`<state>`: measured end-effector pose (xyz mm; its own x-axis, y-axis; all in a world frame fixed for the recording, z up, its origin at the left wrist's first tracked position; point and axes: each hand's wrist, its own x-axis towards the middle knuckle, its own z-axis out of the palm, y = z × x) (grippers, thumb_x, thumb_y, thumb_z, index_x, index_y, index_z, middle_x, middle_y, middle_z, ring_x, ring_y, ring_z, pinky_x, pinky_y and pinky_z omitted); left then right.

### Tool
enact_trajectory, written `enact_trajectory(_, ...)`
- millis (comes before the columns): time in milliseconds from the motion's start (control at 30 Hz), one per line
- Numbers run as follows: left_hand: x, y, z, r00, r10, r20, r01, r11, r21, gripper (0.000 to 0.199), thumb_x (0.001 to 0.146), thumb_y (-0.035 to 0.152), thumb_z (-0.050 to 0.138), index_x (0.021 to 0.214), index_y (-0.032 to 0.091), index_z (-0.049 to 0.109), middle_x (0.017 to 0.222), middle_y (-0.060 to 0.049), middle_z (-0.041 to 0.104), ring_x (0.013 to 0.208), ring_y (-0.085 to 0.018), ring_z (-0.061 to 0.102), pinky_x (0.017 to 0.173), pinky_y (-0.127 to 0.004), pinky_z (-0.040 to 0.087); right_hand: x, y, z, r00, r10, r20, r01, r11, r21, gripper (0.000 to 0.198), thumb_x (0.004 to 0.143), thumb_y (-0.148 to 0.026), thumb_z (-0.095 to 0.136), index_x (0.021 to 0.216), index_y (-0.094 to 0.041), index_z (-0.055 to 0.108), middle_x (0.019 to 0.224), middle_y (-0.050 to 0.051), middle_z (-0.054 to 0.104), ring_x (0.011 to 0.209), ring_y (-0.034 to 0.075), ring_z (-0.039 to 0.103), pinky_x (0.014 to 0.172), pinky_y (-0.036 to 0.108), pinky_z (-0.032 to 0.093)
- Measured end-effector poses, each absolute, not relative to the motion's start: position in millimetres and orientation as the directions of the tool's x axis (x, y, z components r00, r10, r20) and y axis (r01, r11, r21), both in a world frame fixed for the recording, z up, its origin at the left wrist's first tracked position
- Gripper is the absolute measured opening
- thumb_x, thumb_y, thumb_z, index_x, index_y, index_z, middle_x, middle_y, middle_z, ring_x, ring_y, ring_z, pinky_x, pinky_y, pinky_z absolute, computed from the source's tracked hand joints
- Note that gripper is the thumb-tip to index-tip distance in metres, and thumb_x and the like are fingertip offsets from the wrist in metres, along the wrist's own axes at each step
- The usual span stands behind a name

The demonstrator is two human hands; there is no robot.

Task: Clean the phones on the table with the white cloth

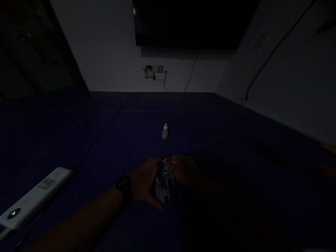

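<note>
In dim light, a flat, dark rectangular item (165,187) with grey patches and thin white lines lies on the blue-purple table; its exact kind is unclear. My left hand (147,180) is spread along its left side, fingers toward the top edge and thumb stretched toward the bottom corner. At the upper right, my right hand (182,171) has its fingers bent and its thumb pressed on a whitish part of the item. A dark watch (124,183) is on my left wrist. Shadow hides much of the right hand and forearm.
A small clear bottle (165,133) with a white dropper top stands beyond my hands. On the left lies a white power strip (36,196) with a lit round spot. Wall sockets (157,69) and a dark screen (194,24) are at the back; a cable (278,47) hangs at right.
</note>
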<state>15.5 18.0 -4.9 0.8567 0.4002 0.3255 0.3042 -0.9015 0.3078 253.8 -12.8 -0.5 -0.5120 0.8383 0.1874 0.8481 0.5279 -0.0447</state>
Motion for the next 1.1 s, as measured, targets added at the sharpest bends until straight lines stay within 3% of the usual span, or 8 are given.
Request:
enact_trajectory(133,15,18,-5,0.859,0.399,0.319,0.303,-0.901,0.31,0.114,0.054,0.092,0.068,0.132,0.013,0.043,0.15,-0.032,0.043,0.138,-0.049,0.045,0.114,-0.069,0.035,259,-23,-5,-0.593,0.781,0.196,0.796,0.606,-0.009,0.037,0.096,-0.006,0.047,0.129,-0.015,0.061,0.119,0.013,0.061,0.106,0.026,0.053,0.095,0.04,0.042)
enact_trajectory(367,16,19,-7,0.856,0.41,0.314,0.301,-0.891,0.34,0.113,0.055,0.091,0.069,0.132,0.012,0.044,0.151,-0.031,0.041,0.141,-0.048,0.04,0.118,-0.068,0.029,251,-14,3,-0.498,0.847,0.185,0.862,0.508,-0.004,0.033,0.099,-0.01,0.045,0.127,-0.015,0.062,0.111,0.012,0.062,0.097,0.025,0.053,0.086,0.038,0.044)
enact_trajectory(600,16,19,-7,0.864,0.407,0.297,0.306,-0.892,0.332,0.115,0.054,0.092,0.068,0.131,0.01,0.043,0.15,-0.034,0.041,0.141,-0.049,0.04,0.115,-0.07,0.033,257,-26,-9,-0.597,0.768,0.233,0.789,0.614,-0.002,0.04,0.097,-0.006,0.042,0.132,-0.013,0.06,0.125,0.016,0.06,0.11,0.027,0.054,0.097,0.043,0.043)
enact_trajectory(833,17,18,-6,0.861,0.411,0.301,0.311,-0.892,0.329,0.115,0.053,0.093,0.068,0.13,0.011,0.044,0.149,-0.034,0.042,0.141,-0.049,0.041,0.115,-0.069,0.033,248,-17,4,-0.495,0.857,0.146,0.866,0.5,0.0,0.035,0.099,-0.01,0.045,0.129,-0.014,0.062,0.11,0.013,0.064,0.096,0.025,0.056,0.085,0.038,0.046)
enact_trajectory(1000,17,19,-8,0.859,0.404,0.314,0.301,-0.895,0.329,0.114,0.052,0.093,0.068,0.13,0.012,0.045,0.15,-0.033,0.042,0.141,-0.049,0.042,0.115,-0.07,0.033,256,-27,0,-0.618,0.772,0.147,0.783,0.622,0.019,0.041,0.096,-0.006,0.043,0.133,-0.014,0.06,0.127,0.016,0.061,0.11,0.027,0.054,0.097,0.043,0.043)
enact_trajectory(1100,16,20,-9,0.858,0.395,0.329,0.287,-0.899,0.33,0.114,0.052,0.093,0.069,0.13,0.013,0.044,0.15,-0.031,0.042,0.141,-0.049,0.041,0.115,-0.07,0.032,255,-26,3,-0.573,0.806,0.147,0.816,0.578,0.01,0.039,0.098,-0.007,0.043,0.132,-0.015,0.061,0.12,0.014,0.063,0.105,0.026,0.055,0.094,0.042,0.044)
